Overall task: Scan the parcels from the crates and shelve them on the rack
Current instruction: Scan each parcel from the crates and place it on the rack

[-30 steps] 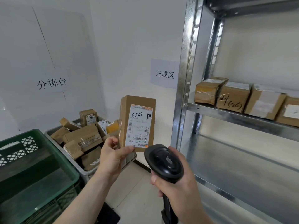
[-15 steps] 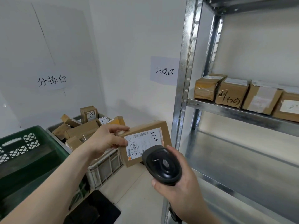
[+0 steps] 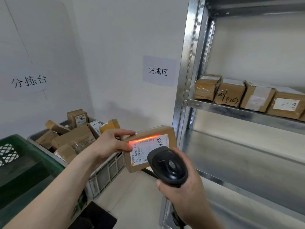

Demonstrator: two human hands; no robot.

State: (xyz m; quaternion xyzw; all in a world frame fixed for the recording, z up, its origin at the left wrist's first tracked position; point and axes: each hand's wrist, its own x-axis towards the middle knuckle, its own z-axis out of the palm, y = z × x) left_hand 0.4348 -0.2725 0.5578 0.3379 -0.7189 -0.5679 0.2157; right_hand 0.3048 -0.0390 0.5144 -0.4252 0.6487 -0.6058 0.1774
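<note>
Your right hand (image 3: 184, 194) wraps the black scanner (image 3: 168, 167), fingers clamped round its handle. Just ahead, your left hand (image 3: 112, 144) pinches the parcel (image 3: 153, 146) by its left end, red scan line across the label. Behind: grey crate (image 3: 105, 172) of parcels, beside the green crate (image 3: 33, 162). Right, four boxes on the rack (image 3: 184, 100).

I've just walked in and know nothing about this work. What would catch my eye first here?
Probably the glowing orange-red line across the white label of a brown parcel at centre, gripped by the left hand while the right hand aims a black scanner at it. Next, the grey crate heaped with parcels at left, and the metal rack at right with boxes lined on a shelf.
</note>
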